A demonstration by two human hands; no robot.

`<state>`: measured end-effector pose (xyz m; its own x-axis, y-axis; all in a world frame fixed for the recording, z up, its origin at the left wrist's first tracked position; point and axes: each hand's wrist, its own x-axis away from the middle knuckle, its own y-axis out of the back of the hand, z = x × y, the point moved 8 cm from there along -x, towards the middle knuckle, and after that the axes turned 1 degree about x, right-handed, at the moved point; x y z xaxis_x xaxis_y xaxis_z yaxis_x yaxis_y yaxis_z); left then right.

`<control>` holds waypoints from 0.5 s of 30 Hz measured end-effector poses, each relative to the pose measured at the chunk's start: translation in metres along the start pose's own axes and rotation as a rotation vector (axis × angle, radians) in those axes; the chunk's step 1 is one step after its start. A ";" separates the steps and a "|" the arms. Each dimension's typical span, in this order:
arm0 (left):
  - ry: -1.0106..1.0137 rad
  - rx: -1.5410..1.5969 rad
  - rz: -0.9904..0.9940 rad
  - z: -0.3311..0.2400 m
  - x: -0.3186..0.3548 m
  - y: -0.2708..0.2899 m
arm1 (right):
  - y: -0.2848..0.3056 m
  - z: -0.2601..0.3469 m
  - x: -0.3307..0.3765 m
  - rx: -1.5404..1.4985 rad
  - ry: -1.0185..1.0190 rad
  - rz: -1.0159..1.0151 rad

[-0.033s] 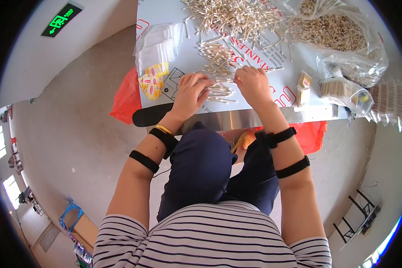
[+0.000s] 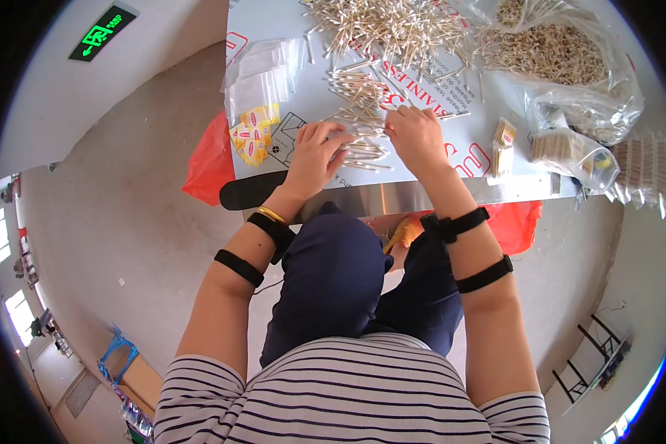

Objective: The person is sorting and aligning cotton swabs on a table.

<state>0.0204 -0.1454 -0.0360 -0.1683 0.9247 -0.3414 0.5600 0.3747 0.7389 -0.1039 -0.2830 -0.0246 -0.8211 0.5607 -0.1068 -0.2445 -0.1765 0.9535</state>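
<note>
- cotton swabs (image 2: 365,154) are lying loosely side by side on the pale surface (image 2: 311,96), between the two hands and near the front edge.
- left hand (image 2: 314,154) is resting at the left ends of these swabs; its fingers are curling, the thumb standing slightly apart from the index finger. whether they are gripping a swab, this inspector cannot tell.
- right hand (image 2: 417,137) is bending over the surface near the right ends of the swabs; its fingers are bunching narrowly together. whether anything is sitting between the tips, the view is not showing.
- middle pile (image 2: 359,87) of swabs is lying just beyond the hands; a large heap (image 2: 388,33) is spreading behind it.
- clear bags (image 2: 257,78) are overlapping at the left, with yellow packets (image 2: 251,135) lying in front of them.
- small bundle (image 2: 502,152) is lying to the right of the right hand, near the front edge.
- large clear bag (image 2: 551,55) is holding many small sticks at the far right.
- black straps (image 2: 238,268) are encircling both forearms.
</note>
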 end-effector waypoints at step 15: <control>0.026 0.004 -0.008 0.003 0.011 0.002 | -0.027 0.028 0.005 -0.144 0.073 0.024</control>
<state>0.0218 -0.1346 -0.0398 -0.1933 0.9232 -0.3321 0.5616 0.3817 0.7341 -0.0871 -0.2525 -0.0426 -0.8618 0.4953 -0.1094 -0.2913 -0.3067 0.9062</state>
